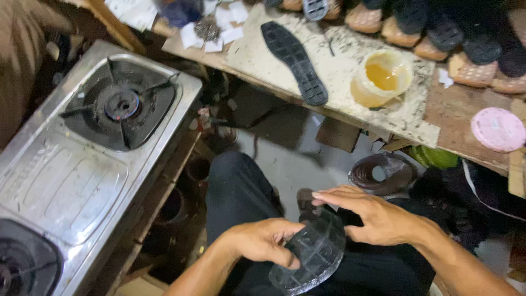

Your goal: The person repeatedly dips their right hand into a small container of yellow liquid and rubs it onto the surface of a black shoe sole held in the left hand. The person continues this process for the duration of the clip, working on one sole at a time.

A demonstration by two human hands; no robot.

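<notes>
Nearest me, black ridged rubber shoe sole (311, 253) over my lap, left hand (263, 242) gripping its edge, right hand (366, 215) flat-fingered on its top. I'd keep it steady, thumbs pressing evenly. Beyond: steel gas stove (71, 181), yellow glue tub (381, 79).

White paper slips (227, 24) lie scattered at the workbench's (455, 118) far left end.
</notes>
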